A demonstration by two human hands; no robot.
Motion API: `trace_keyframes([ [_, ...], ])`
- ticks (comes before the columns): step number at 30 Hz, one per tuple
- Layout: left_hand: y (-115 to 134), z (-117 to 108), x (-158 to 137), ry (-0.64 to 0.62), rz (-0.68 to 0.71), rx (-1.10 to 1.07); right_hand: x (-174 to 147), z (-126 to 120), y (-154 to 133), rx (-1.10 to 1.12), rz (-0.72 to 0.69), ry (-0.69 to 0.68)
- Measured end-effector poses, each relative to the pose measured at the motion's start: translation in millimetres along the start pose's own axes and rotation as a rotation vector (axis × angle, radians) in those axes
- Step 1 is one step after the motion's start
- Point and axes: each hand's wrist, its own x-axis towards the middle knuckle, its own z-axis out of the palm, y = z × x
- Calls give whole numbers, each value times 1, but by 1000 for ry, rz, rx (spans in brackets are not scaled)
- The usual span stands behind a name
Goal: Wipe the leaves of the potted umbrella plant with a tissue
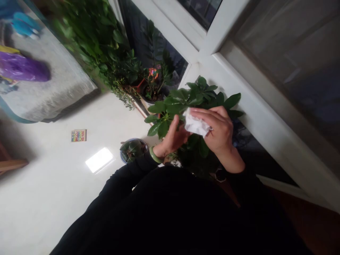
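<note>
- Right hand [221, 132]: fingers clenched on a crumpled white tissue [196, 124], pressed against the leaves of a plant [186, 101].
- Left hand [172, 139]: fingers loosely curled under a leaf, touching the foliage beside the tissue.
- Green bangle [154, 156] on left wrist.
- Small pot [132, 150] on the white floor [53, 184], just left.

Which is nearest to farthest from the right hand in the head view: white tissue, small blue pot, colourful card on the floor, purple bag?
From the right hand:
1. White tissue, held in its fingers.
2. Small blue pot, on the floor past the left hand.
3. Colourful card, farther along the pale floor.
4. Purple bag, far side, on the grey rug.
</note>
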Motion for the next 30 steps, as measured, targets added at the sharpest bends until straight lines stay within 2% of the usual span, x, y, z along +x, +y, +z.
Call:
trace_keyframes([
  [3,2,-6,-2,-205,-51,32,-1,-10,-4,51,11,188],
  [5,4,-9,-2,-266,-50,45,-10,-14,-7,64,54,234],
  [8,4,-7,-3,-172,-32,21,-28,-13,-13,6,119,134],
  [10,2,-1,-4,-87,-28,-11,-36,-7,-19,-41,115,57],
  [13,2,10,-7,-12,-69,-47,-38,3,-31,-60,78,16],
  [18,4,15,-10,-13,-103,-57,-29,4,-41,122,86,33],
  [21,4,7,-8,-91,-91,-91,-31,-4,-35,206,133,158],
  [23,3,2,-7,-137,-98,-125,-33,-9,-30,134,145,222],
  [25,4,3,-7,-124,-101,-151,-35,-9,-30,38,133,187],
  [27,4,7,-9,-73,-102,-153,-34,-5,-35,6,108,82],
  [30,6,14,-13,-34,-100,-132,-31,4,-44,134,112,6],
])
